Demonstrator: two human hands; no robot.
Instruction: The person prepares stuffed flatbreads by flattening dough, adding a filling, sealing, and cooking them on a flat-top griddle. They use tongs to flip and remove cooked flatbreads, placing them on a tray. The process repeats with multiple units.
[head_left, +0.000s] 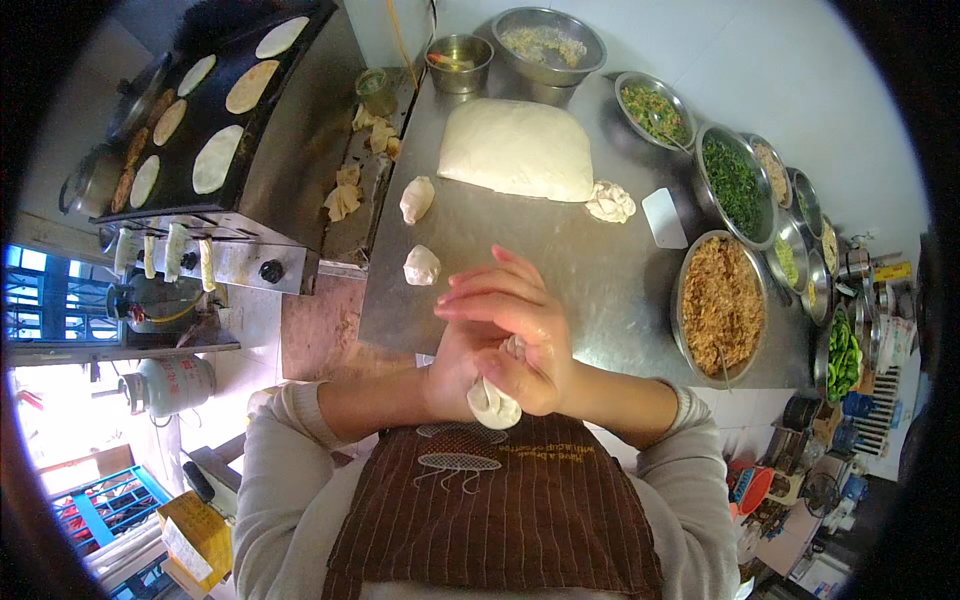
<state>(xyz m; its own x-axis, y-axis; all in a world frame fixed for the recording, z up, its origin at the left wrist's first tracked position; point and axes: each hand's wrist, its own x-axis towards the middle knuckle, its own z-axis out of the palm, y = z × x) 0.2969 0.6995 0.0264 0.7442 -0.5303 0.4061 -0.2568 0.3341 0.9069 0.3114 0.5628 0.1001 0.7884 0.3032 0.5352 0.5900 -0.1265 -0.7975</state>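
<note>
Both my hands are raised together in front of my apron, over the near edge of the steel table (615, 300). My right hand (529, 337) is curled around a piece of dough (495, 405), whose rounded end bulges out below the fingers. Against it, on the left, lies my left hand (457, 360), partly hidden behind the right one; its grip is hard to make out. Beyond them rests a large slab of dough (517, 150), with a small rough dough lump (610, 202) at its right corner. Two small filled-looking dough balls (416, 200) (422, 265) sit at the table's left side.
A white scraper (664, 218) lies right of the dough. Steel bowls of chopped greens (735, 184), brown filling (720, 307) and mixed vegetables (651, 112) line the right side. At left, a griddle (217, 124) carries several flatbreads; a steel pot (459, 64) stands at the back.
</note>
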